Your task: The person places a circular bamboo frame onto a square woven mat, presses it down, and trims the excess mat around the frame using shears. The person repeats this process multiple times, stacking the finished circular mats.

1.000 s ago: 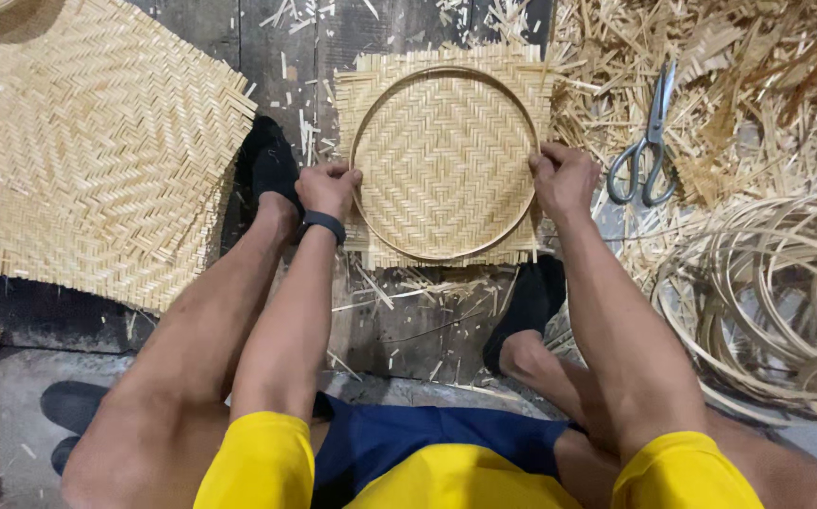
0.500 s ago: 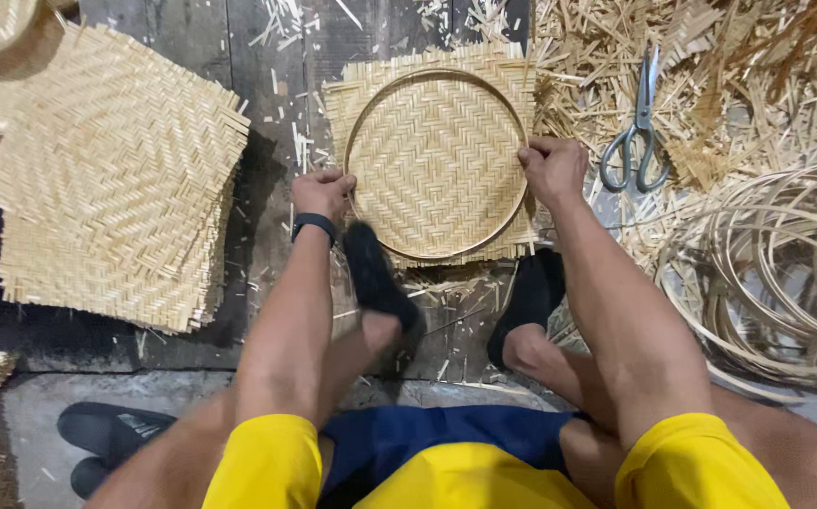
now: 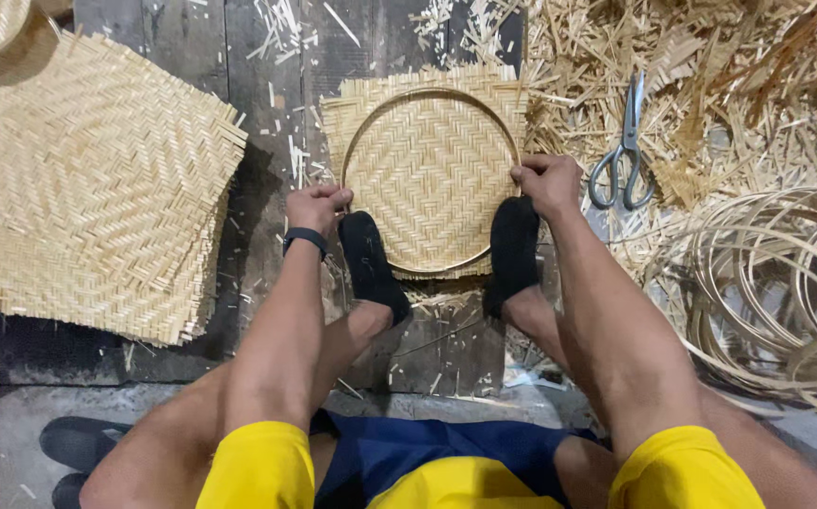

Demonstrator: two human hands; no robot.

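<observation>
The left hand [image 3: 317,207], a dark band at its wrist, was curled closed on the left edge of the thin round hoop [image 3: 361,141], fingers folded over the rim. The right hand [image 3: 548,182] was likewise closed, pinching the hoop at its right edge. The hoop lay pressed onto a square woven mat [image 3: 427,170], which sat on the dark plank floor [image 3: 267,85] straight ahead of the person, between both hands. Two feet in black socks [image 3: 514,250] rested on the mat's near edge, one at each lower corner, touching the hoop's near arc.

The mat looked light and springy: flat pale strips plaited in a herringbone, with loose frayed ends sticking out past the hoop on all sides. It would probably flex and buckle readily, and the strip ends looked brittle and could snap or splinter. The hoop seemed stiffer yet bendable, a narrow split strip bent round, best gripped at opposite sides of the rim, as the hands did.

To the left lay a stack of square mats [image 3: 98,188] of the same weave, well apart. To the right, metal scissors [image 3: 623,151] rested on a heap of straw-coloured offcuts [image 3: 738,85], near the right hand, and a pile of spare hoops [image 3: 776,283] lay beyond
</observation>
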